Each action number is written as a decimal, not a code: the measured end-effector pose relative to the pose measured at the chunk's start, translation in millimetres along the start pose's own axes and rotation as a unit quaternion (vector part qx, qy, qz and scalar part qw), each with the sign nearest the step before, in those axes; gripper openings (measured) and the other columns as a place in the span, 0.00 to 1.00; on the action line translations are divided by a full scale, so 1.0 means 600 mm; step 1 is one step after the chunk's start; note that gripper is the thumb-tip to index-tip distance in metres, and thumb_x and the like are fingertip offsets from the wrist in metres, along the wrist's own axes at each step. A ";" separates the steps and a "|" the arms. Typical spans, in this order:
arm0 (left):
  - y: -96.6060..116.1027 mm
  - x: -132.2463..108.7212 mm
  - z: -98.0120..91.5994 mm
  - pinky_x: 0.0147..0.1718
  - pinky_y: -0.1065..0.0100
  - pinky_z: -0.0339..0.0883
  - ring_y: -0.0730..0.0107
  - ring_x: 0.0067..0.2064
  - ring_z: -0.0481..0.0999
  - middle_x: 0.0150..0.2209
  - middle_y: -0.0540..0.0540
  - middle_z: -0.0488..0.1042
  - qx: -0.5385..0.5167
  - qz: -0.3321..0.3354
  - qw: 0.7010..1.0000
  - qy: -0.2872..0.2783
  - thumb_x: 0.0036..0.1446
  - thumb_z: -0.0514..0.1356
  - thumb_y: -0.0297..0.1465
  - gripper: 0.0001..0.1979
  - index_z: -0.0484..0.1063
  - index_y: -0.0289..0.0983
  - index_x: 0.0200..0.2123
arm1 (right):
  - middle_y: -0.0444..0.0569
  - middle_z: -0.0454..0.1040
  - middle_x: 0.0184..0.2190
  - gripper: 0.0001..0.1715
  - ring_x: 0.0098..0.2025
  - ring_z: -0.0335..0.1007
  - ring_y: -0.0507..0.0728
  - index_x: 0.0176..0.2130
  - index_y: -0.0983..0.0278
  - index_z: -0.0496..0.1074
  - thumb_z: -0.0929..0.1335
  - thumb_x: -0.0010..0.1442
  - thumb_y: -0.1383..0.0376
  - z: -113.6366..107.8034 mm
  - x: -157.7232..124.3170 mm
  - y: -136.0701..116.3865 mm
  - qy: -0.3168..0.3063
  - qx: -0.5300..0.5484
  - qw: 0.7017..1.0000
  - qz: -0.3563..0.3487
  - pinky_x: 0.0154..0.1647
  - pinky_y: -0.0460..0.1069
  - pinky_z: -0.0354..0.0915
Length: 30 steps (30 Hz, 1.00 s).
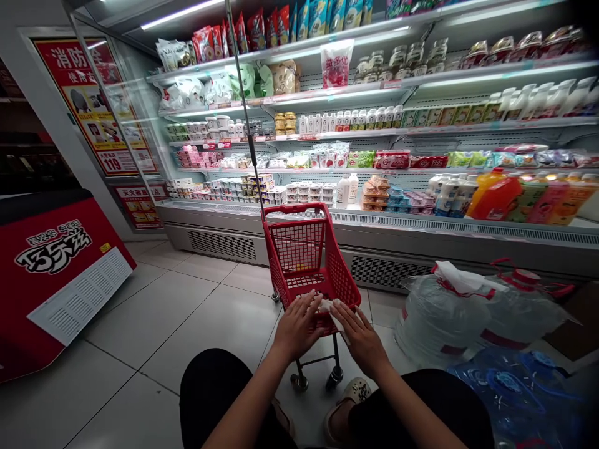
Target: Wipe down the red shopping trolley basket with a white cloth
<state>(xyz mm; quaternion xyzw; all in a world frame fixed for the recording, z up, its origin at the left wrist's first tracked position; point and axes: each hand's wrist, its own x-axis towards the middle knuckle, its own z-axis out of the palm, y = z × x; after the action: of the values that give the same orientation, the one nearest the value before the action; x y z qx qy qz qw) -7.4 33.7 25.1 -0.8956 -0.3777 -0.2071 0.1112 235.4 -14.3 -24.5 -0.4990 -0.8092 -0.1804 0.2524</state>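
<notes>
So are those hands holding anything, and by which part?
Seemingly a white cloth, partly under the right hand, beside the left hand, at the rim of the cart. The exact grip is hidden.

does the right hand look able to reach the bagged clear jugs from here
Probably yes, perhaps with a lean: the right hand is at the near edge of the cart, and the jugs stand off to its right, with only floor showing between.
</notes>
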 end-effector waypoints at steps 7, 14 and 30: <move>-0.031 0.031 0.020 0.72 0.54 0.52 0.61 0.74 0.57 0.77 0.47 0.50 0.046 0.022 0.999 -0.003 0.73 0.54 0.41 0.39 0.34 0.46 0.78 | 0.46 0.53 0.76 0.39 0.76 0.51 0.57 0.78 0.54 0.33 0.55 0.77 0.63 0.010 -0.002 0.050 0.021 -0.010 0.995 0.096 0.76 0.61 0.48; 0.000 0.046 0.052 0.72 0.54 0.52 0.62 0.72 0.63 0.76 0.49 0.51 0.065 -0.012 0.998 0.021 0.76 0.47 0.33 0.35 0.30 0.48 0.77 | 0.47 0.48 0.77 0.37 0.78 0.44 0.59 0.78 0.55 0.32 0.54 0.78 0.59 0.036 0.021 -0.002 0.018 0.015 0.992 0.127 0.74 0.60 0.54; 0.078 0.058 0.062 0.74 0.52 0.45 0.58 0.76 0.51 0.78 0.45 0.44 0.024 0.007 0.999 0.027 0.72 0.51 0.44 0.40 0.35 0.40 0.78 | 0.49 0.56 0.75 0.37 0.75 0.51 0.60 0.78 0.55 0.36 0.55 0.77 0.62 0.042 0.012 0.024 0.042 0.023 0.991 0.122 0.74 0.63 0.56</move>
<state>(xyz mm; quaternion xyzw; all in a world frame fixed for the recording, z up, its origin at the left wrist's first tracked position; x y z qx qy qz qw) 58.7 36.7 5.7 -0.8893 -0.3735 -0.2208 0.1444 240.1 10.9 -40.3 -0.5797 -0.7351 -0.1502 0.3179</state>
